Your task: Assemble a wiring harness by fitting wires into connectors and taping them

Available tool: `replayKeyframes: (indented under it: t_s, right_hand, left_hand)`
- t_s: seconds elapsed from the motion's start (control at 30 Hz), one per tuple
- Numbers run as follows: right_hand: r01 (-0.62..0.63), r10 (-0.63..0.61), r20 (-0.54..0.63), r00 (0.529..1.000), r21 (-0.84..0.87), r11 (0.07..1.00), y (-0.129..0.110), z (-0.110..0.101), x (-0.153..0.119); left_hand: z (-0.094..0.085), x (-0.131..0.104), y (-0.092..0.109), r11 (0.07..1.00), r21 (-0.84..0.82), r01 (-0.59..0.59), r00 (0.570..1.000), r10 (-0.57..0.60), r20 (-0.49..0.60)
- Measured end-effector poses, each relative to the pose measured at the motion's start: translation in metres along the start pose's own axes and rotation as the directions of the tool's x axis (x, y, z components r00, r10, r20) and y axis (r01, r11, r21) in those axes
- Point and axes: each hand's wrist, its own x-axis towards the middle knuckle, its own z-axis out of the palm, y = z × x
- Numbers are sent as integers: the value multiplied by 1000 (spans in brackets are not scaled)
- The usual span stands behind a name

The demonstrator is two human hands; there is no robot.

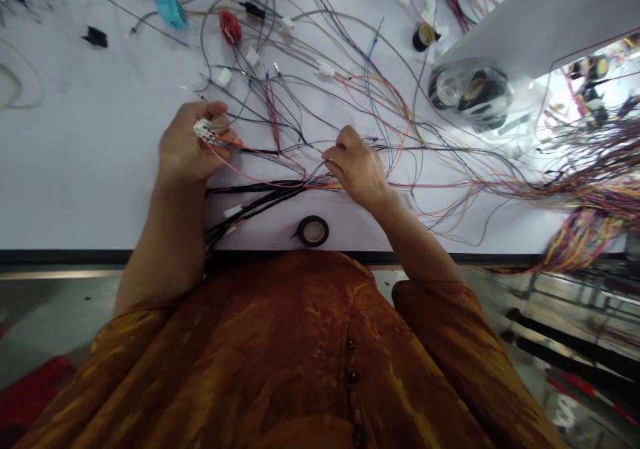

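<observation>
My left hand point(186, 144) is closed around a white multi-hole connector point(205, 130), whose holed face is turned up. Green, orange, pink and dark wires run out of it to the right. My right hand point(357, 167) pinches thin wires point(316, 168) between thumb and fingertips, just above the main bundle; which strands exactly is hard to make out. Below and between the hands, black-wrapped branches point(265, 191) of the wire harness lead left toward the table edge. Loose wires with metal terminals point(277, 69) lie beyond the hands.
A roll of black tape point(313, 231) lies near the front table edge. Farther back are a blue connector point(170, 10), a red wire coil point(231, 27) and a black clip point(95, 36). Bagged tape rolls point(470, 92) sit at right, beside a thick mass of wires point(595, 196).
</observation>
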Motion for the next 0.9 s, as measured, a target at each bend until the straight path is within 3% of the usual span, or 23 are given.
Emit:
replayKeyframes:
  t_s: [0.13,0.23,0.33,0.53,0.6,0.67,0.7,0.77,0.83,0.9]
  right_hand:
    - [40,-35,87,996,-47,998,-4,2,5]
    - [95,-72,184,980,-118,989,-1,4,4]
    - [101,-66,207,976,-165,981,1,6,3]
    - [66,-41,160,986,-155,986,-4,10,2]
    - [-24,28,75,997,-57,998,-4,11,-2]
    - [-173,179,-33,983,131,976,-2,13,-7]
    - [-247,269,-53,962,262,933,0,15,-10]
    - [-374,413,55,909,545,751,3,19,-14]
    - [-485,444,277,852,737,470,5,24,-15]
    - [-558,426,440,791,804,206,4,28,-13]
  left_hand:
    - [-1,3,-2,999,-52,-4,995,-1,-95]
    - [-1,3,-3,998,-52,-21,996,16,-84]
    - [-1,1,-4,998,-56,-23,998,20,-65]
    - [-3,2,-3,998,-62,-16,997,11,-82]
    - [-4,4,-3,998,-62,-18,997,14,-74]
    - [-6,6,-3,998,-61,-13,998,9,-61]
    - [-7,7,-4,998,-60,-11,998,8,-59]
    - [-8,7,-5,998,-54,-11,998,7,-64]
    - [-9,7,-6,999,-46,-18,998,15,-67]
    - [-9,7,-7,999,-40,-32,997,30,-65]
